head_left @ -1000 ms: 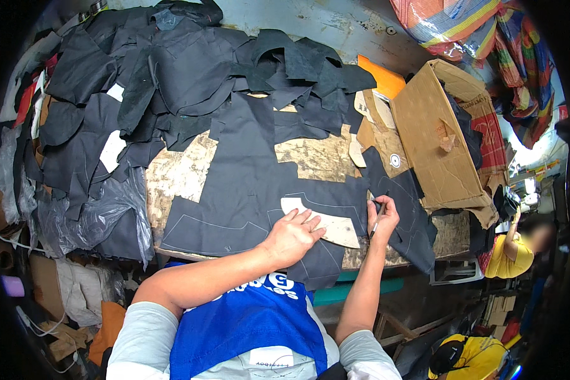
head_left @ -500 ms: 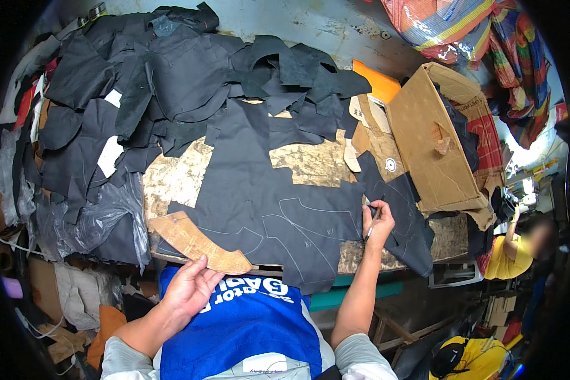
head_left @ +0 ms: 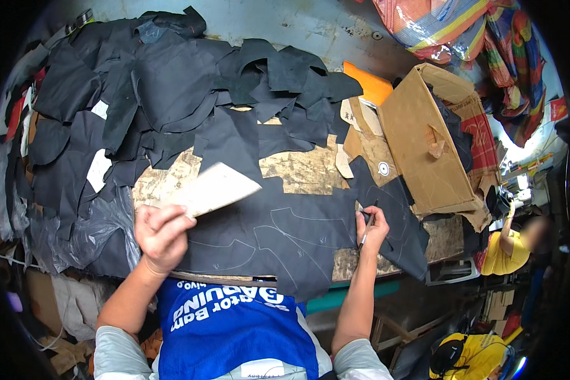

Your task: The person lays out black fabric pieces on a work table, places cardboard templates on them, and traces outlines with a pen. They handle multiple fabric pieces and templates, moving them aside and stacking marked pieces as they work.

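Note:
My left hand is closed on the lower left end of a cardboard pattern piece, raised and tilted above the table with its pale side showing. Below it lies a black leather sheet with curved outlines drawn in thin white lines. A slim pen sits in the closed fingers of my right hand, at the right part of that sheet. Something small and tan shows at those fingertips; I cannot make out what it is.
Black leather pieces pile up at the far left. An open cardboard box stands at the right, beside tan pattern pieces. Worn wooden tabletop shows between sheets. A person in yellow is off to the right.
My left hand has lifted the pattern piece off the table's near edge and turned it, moving up and left. My right hand stays by the sheet with the pen.

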Tool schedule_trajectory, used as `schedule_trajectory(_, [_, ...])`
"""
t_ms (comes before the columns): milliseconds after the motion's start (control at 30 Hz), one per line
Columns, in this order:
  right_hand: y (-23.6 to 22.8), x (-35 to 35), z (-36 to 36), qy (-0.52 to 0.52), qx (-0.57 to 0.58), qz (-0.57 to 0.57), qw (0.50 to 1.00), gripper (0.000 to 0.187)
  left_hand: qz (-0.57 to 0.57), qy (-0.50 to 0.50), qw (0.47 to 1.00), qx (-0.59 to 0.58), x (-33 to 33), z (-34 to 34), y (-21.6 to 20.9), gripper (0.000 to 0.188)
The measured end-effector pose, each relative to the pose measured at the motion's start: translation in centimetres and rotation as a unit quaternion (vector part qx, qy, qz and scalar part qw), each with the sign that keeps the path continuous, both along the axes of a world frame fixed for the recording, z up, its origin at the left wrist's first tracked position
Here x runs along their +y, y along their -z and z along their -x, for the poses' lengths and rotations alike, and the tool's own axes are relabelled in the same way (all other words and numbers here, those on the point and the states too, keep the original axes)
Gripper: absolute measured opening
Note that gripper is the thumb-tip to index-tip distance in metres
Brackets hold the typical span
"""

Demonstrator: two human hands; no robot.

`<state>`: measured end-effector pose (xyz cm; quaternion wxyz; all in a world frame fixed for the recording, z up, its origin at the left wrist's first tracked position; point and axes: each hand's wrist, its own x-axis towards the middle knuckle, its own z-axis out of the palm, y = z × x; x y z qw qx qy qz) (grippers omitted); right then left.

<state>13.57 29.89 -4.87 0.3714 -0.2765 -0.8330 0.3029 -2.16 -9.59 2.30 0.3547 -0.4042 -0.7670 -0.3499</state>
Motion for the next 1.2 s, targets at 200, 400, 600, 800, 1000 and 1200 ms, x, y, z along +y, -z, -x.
schedule_trajectory(200, [-0.8, 0.2, 0.1, -0.019, -0.006, 0.032, 0.999, 0.016, 0.196, -0.132, 0.921, -0.310, -1.4, 3.1, 0.8, 0.023])
schedule_trajectory(400, [-4.4, -0.6, 1.2, -0.059, 0.016, 0.035, 0.998, 0.015, 0.089, -0.024, 0.962, -0.258, 2.6, 7.2, 1.0, 0.038])
schedule_trajectory(600, [-11.0, 0.8, 3.2, -0.089, -0.002, -0.080, 0.993, 0.013, 0.255, -0.176, 0.871, -0.381, 11.0, 16.7, 1.7, 0.082])
schedule_trajectory(800, [-16.6, 4.0, 4.8, -0.069, -0.066, -0.170, 0.981, 0.014, 0.241, -0.098, 0.891, -0.373, 12.6, 15.4, -0.3, 0.049])
schedule_trajectory(1000, [-22.3, 6.3, 4.7, -0.064, -0.041, -0.221, 0.972, 0.018, 0.033, 0.137, 0.831, -0.539, 10.5, 11.4, -3.9, 0.025])
schedule_trajectory(1200, [-32.4, 7.9, 10.6, -0.075, 0.009, -0.404, 0.912, 0.016, -0.218, 0.363, 0.461, -0.780, 6.2, 0.6, -7.4, 0.013])
